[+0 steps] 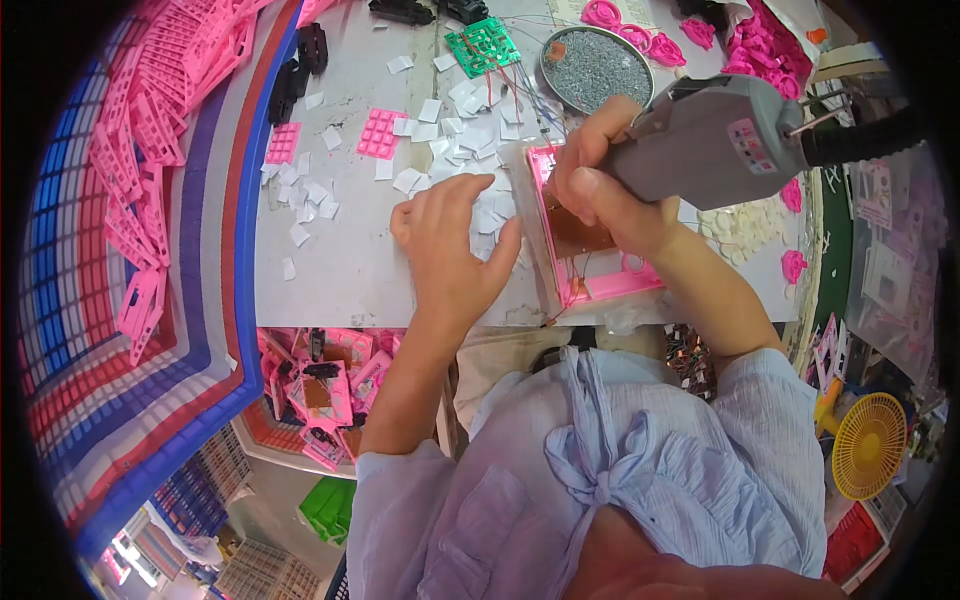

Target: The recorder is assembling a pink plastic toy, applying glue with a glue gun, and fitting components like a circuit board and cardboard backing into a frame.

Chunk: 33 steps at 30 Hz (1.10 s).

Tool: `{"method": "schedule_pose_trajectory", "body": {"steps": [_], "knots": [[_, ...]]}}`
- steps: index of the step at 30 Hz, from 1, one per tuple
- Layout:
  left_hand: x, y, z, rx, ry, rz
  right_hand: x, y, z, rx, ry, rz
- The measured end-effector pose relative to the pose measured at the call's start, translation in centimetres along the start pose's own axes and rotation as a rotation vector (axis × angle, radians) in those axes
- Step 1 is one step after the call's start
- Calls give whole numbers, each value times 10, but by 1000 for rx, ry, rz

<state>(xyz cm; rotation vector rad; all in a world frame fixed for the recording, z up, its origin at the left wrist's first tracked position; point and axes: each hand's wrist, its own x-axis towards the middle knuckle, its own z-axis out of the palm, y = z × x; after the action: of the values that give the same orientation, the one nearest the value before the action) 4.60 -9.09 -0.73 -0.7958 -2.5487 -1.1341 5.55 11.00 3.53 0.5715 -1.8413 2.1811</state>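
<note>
Landmark: 1 pink frame, lying flat on the desk directly in front of you, with a brown panel inside its outline and a pale holder along its left side. Your right hand, above the pink frame: fingers and thumb closed around 1 grey handheld tool, whose body extends to the right of the frame; its tip is hidden by your hand. Your left hand, left of the pink frame: open, fingers bent and thumb spread apart, resting near loose white squares; nothing shows in its grasp, though the palm side is hidden from view. Left of the pink frame and farther from you: 2 pink keypads, amid more of the squares. Beyond the pink frame: 1 round dish of small grey pieces and, to the dish's left, 1 green circuit board with wires. Right of the pink frame: scattered cream discs. Well left of the pink frame: 1 striped basket bearing pink lattice parts.
</note>
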Motion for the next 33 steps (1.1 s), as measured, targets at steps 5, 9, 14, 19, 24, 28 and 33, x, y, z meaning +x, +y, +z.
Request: {"method": "schedule_pose_trajectory", "body": {"steps": [5, 9, 14, 19, 24, 28, 33], "knots": [[-10, 6, 1, -10, -16, -9, 2, 1, 3, -26, -50, 33], [-22, 9, -1, -112, -131, 23, -5, -1, 6, -126, -67, 97], [-48, 40, -15, -42, -416, 57, -3, -3, 8, -251, -60, 52], [-68, 44, -9, -122, -474, 49, 12, -9, -13, 51, -34, 148], [-24, 29, -37, -232, -419, -233, 10, -44, -25, -379, 46, 155], [-6, 9, -17, 95, -135, -3, -39, -38, -47, -819, -402, 43], [-20, 38, -5, -89, -162, -23, -74, -23, -39, -982, -688, -94]]}}
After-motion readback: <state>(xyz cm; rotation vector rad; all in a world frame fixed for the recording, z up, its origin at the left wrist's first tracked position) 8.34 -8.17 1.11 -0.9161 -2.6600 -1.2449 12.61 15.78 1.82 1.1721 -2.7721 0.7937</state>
